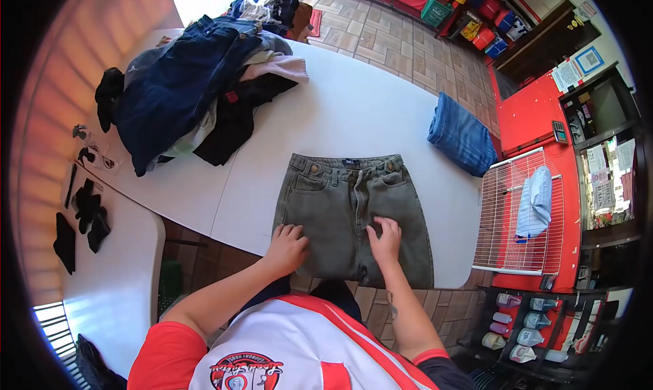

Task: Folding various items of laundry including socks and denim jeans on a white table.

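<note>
Olive-green denim trousers [326, 211] lie front up on the white table [336, 114], waistband away from me, with the legs reaching the near edge. My left hand [288, 247] rests at their left side, its fingers bent on the cloth. Over the right part, near the fly, is my right hand [383, 237], thumb and fingers apart; whether it touches the cloth is hard to tell. Folded blue jeans [461, 135] sit near the table's right edge. A heap of clothes with dark blue denim [183, 83] on top covers the table's far left.
Black socks [91, 211] lie on a second white table [117, 267] at the left. Spray bottles [97, 152] stand near the heap. At the right are a white wire rack [520, 211] holding a light blue cloth [534, 201], and shelves with plastic jugs [533, 321].
</note>
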### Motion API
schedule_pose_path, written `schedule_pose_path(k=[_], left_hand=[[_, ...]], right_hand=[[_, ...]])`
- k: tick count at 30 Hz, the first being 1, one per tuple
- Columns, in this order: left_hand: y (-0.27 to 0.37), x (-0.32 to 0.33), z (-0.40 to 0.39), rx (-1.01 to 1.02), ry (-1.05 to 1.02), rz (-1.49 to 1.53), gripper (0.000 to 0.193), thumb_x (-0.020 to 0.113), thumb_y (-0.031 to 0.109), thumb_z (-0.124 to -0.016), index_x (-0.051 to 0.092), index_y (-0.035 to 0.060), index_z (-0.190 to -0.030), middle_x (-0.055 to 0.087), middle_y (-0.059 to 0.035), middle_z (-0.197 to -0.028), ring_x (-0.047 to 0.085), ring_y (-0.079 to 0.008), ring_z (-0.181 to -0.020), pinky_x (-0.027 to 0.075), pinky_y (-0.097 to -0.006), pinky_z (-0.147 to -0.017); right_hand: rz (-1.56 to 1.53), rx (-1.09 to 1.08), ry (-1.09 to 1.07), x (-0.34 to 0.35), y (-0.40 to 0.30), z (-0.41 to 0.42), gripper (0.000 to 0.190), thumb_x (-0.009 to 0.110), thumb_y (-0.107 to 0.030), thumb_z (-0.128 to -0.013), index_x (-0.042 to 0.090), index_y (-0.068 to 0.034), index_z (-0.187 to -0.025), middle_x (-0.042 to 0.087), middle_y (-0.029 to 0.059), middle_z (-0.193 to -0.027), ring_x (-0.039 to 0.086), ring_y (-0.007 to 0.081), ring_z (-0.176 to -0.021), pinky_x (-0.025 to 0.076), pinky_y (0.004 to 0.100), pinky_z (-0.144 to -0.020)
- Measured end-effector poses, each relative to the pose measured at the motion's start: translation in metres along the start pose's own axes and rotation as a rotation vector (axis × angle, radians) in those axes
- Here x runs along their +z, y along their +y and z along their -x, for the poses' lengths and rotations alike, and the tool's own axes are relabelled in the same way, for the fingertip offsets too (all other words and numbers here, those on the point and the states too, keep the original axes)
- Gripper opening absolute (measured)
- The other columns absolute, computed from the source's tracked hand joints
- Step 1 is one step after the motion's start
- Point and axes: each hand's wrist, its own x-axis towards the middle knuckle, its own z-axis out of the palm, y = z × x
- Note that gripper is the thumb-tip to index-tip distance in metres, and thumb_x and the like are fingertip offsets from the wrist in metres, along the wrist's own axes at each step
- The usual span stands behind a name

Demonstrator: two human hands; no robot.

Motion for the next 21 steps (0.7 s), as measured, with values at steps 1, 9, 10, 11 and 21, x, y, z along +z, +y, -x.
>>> schedule_pose_path(k=[1,9,10,11,21], left_hand=[[0.0,0.0,-0.012,0.019,0.046,0.178,0.035,0.064,0.023,-0.084,0.06,0.0123,-0.117,0.05,-0.0138,-0.13,0.044,-0.0347,-0.124,0.036,-0.0458,-0.104],[0.061,-0.009,-0.102,0.148,0.062,0.809,0.021,0.054,0.002,-0.086,0.062,0.002,-0.105,0.061,-0.0174,-0.1,0.06,-0.0363,-0.095,0.049,-0.0402,-0.084],[0.059,-0.001,-0.108,0.084,0.167,0.833,0.022,0.054,0.001,-0.086,0.062,0.0028,-0.106,0.061,-0.0171,-0.1,0.06,-0.0364,-0.095,0.05,-0.0404,-0.083],[0.056,0.006,-0.113,0.022,0.272,0.852,0.023,0.053,0.0,-0.086,0.063,0.0036,-0.107,0.061,-0.0167,-0.099,0.06,-0.0365,-0.095,0.05,-0.0405,-0.082],[0.073,0.032,-0.142,-0.023,0.309,0.493,0.028,0.067,0.009,-0.08,0.065,0.0071,-0.107,0.058,-0.0121,-0.096,0.061,-0.0313,-0.09,0.051,-0.0389,-0.076]], right_hand=[[-0.191,-0.016,0.034,0.001,-0.015,-0.018,0.05,0.074,-0.024,-0.077,0.057,-0.007,-0.121,0.053,0.0203,-0.126,0.057,0.0357,-0.104,0.047,0.0389,-0.088],[-0.398,0.2,-0.095,0.03,0.018,-0.097,0.038,0.064,-0.012,-0.083,0.054,-0.003,-0.119,0.064,0.0149,-0.106,0.064,0.0306,-0.087,0.053,0.038,-0.076],[-0.717,0.33,-0.262,0.022,0.016,-0.099,0.034,0.062,-0.008,-0.085,0.055,-0.004,-0.118,0.064,0.0109,-0.105,0.063,0.0246,-0.088,0.053,0.0349,-0.074],[-1.032,0.467,-0.432,0.015,0.014,-0.099,0.031,0.06,-0.004,-0.088,0.055,-0.004,-0.118,0.064,0.007,-0.104,0.063,0.0185,-0.088,0.053,0.0317,-0.072],[-1.11,0.389,-0.374,0.009,0.027,-0.08,0.03,0.058,-0.001,-0.09,0.052,-0.005,-0.119,0.061,0.002,-0.104,0.06,0.0107,-0.088,0.052,0.0266,-0.073]])
